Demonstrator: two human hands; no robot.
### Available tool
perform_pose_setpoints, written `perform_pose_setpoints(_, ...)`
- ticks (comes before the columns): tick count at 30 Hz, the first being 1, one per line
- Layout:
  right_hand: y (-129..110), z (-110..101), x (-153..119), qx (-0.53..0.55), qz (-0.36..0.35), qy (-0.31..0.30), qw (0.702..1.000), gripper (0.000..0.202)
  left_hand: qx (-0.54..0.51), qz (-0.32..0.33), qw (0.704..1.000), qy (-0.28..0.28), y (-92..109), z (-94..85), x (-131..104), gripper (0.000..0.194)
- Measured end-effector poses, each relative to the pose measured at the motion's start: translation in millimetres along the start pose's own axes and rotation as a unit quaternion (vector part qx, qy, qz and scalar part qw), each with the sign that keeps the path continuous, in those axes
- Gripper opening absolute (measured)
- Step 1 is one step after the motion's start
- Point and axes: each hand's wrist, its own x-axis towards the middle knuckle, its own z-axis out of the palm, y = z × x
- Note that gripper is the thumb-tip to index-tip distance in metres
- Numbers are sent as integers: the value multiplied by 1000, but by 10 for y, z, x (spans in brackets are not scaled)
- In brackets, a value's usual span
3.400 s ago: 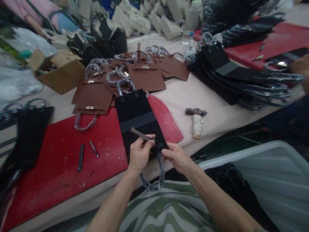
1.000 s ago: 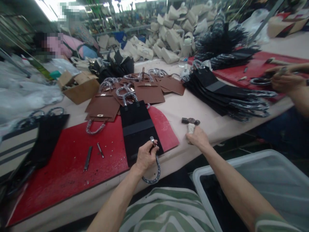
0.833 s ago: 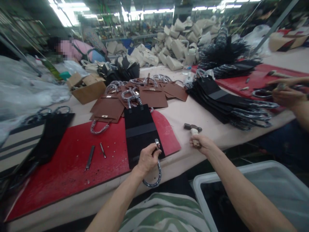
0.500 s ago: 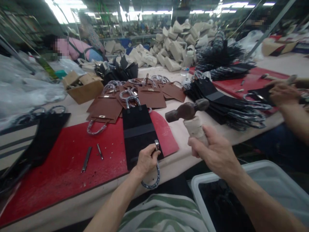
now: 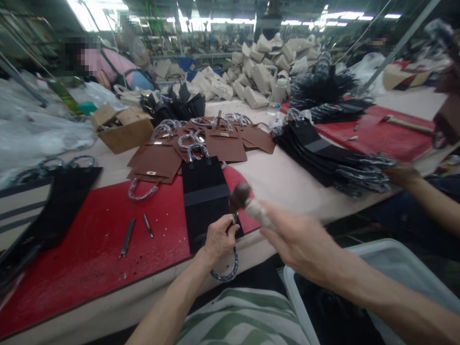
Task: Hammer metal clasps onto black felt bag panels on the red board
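Observation:
A black bag panel lies on the red board, with a wrapped loop handle at its far end and another handle hanging over the near edge. My left hand pinches a short metal punch upright at the panel's near right corner. In my right hand is a hammer, its grip wrapped in pale tape. The hammer head is blurred and sits right at the punch's top; whether they touch I cannot tell. Two slim metal tools lie left of the panel.
Brown bag panels lie beyond the board. A stack of black panels stands to the right, where a co-worker's hand reaches in. A white plastic bin is by my right arm. Cardboard box at back left.
The hammer has swung down and left from above the table onto the punch. My left hand stays put. The co-worker's hand has moved from the right board to the black stack, leaving a hammer lying.

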Motion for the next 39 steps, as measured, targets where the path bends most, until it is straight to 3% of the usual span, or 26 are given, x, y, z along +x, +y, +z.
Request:
perform_pose_setpoints(2,61,47,-17,-14,-6,-108,994,26,4,6,1000,-2,1,0,4,12)
perform_pose_setpoints(3,70,14,-3,-13,-4,-112,994,25,2,10,1000,-1,-5,3,5,12)
perform_pose_setpoints(5,35,-114,50,-3,6,-14,1000,30,-5,17,1000,6,-23,14,2,12)
perform_pose_setpoints(7,-32,-213,93,-4,24,152,988,40,-8,19,1000,11,-41,25,-4,12)
perform_pose_setpoints(8,-58,-220,98,-8,27,196,980,44,-6,19,1000,10,-46,27,-6,11)
perform_pose_setpoints(9,-70,-197,90,-14,25,195,980,44,-4,18,1000,9,-47,27,-8,11)
perform_pose_setpoints(10,-64,-150,71,-20,18,143,989,42,0,16,1000,9,-46,24,-9,10)
perform_pose_setpoints(11,-39,-91,45,-27,13,52,998,39,3,14,1000,8,-42,19,-9,10)
perform_pose_setpoints(13,64,25,-5,-44,29,-140,989,34,7,15,1000,3,-34,9,-6,8)
perform_pose_setpoints(15,224,112,-39,-61,84,-221,970,30,5,19,1000,1,-33,7,-1,9)
perform_pose_setpoints(18,558,284,-75,5,180,-201,963,21,-5,21,1000,5,-46,21,3,11)
perform_pose_setpoints(21,979,605,-118,146,306,-168,925,18,-11,21,1000,7,-60,41,2,10)
perform_pose_setpoints(23,1245,840,-136,141,327,-141,924,19,-18,19,1000,9,-61,44,2,10)
perform_pose_setpoints(26,1465,1066,-135,53,298,-89,949,20,-27,15,999,8,-54,33,6,12)
perform_pose_setpoints(29,1345,1162,-149,6,261,-38,965,20,-19,11,1000,4,-44,15,6,10)
perform_pose_setpoints(32,946,1340,-233,8,204,-26,979,36,-9,4,1000,-5,-31,5,-7,8)
perform_pose_setpoints(35,518,1662,-369,39,124,-54,990,50,-28,-13,999,-11,-13,3,-14,11)
perform_pose_setpoints(39,270,1969,-485,40,121,-56,990,62,-104,-137,984,39,-13,-11,77,17)
